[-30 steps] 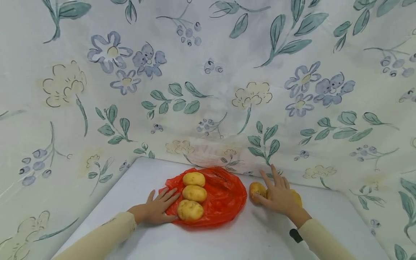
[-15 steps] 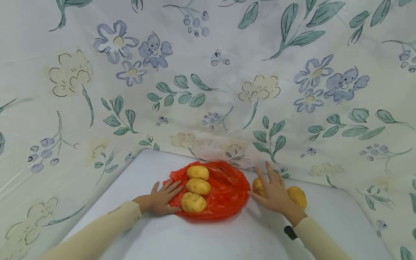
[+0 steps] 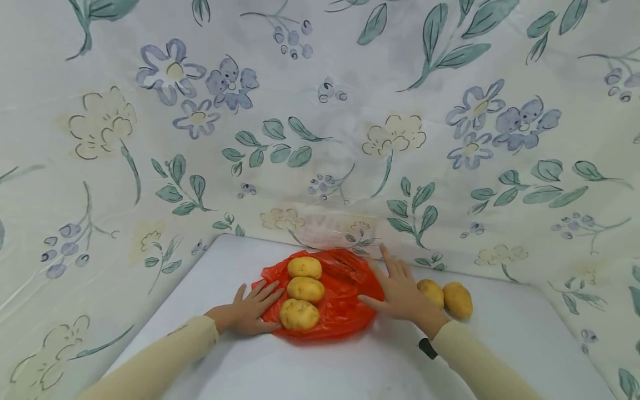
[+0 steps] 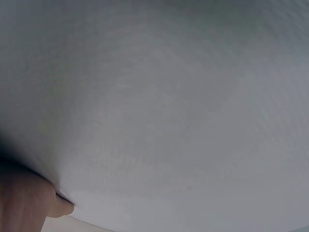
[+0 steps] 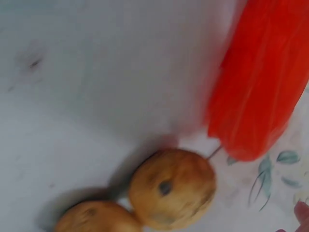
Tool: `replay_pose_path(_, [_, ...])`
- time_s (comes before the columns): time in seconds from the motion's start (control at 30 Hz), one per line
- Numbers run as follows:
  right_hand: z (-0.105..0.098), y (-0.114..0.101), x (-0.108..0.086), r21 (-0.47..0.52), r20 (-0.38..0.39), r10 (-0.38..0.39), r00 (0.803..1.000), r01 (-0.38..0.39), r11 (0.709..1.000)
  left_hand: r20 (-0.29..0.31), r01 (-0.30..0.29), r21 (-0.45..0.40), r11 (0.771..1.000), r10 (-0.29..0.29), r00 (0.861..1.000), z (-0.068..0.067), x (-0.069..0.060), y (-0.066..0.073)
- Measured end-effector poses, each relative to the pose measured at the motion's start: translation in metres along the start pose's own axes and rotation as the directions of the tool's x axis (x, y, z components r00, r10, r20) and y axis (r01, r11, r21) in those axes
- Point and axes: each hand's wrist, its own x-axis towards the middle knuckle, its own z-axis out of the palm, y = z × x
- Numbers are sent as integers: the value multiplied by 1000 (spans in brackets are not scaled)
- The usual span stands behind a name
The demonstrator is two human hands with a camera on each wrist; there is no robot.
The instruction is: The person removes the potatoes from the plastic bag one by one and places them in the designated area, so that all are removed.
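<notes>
My left hand (image 3: pixel 250 312) lies flat with spread fingers at the left edge of a red plastic bag (image 3: pixel 345 300). Three potatoes (image 3: pixel 306 290) form a column on that bag, close beside my left fingertips. My right hand (image 3: pixel 400 291), fingers apart, reaches over the bag's right edge; whether it touches the plastic cannot be told, and what lies beneath the palm is hidden. Just right of that hand sit two more potatoes (image 3: pixel 457 300) on the white table. The right wrist view shows a potato (image 5: pixel 174 188) near the bag (image 5: pixel 256 82). In the left wrist view only part of my left hand (image 4: pixel 26 203) appears.
The white table (image 3: pixel 320 369) runs back to a flower-patterned sheet (image 3: pixel 320 139) that rises behind it and at both sides. A small black object (image 3: pixel 427 348) shows by the right wrist.
My right hand has moved left, off the right-hand potatoes and over the bag's edge. A potato it had covered now shows; the leftmost one there is out of sight. My left hand stays in place.
</notes>
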Motion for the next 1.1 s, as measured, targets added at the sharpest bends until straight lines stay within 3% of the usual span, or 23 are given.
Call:
replay_pose_path(0.23, [6,-24,9,14,6,-98,995,98,995,1,-37,-13,999,37,999,-1,0,2])
replay_pose_path(0.37, [12,-38,14,24,37,-158,987,157,987,2,-10,8,1000,9,1000,-2,0,3])
replay_pose_path(0.6, [23,-59,18,54,85,-236,968,232,971,-1,-12,11,1000,12,1000,-8,-6,5])
replay_pose_path(0.87, [24,-70,22,46,118,-254,960,250,967,4,-12,24,1000,11,1000,-12,-3,6])
replay_pose_path(1.1, [30,-82,25,51,137,-319,938,315,948,1,1,36,999,-1,1000,-9,-4,7])
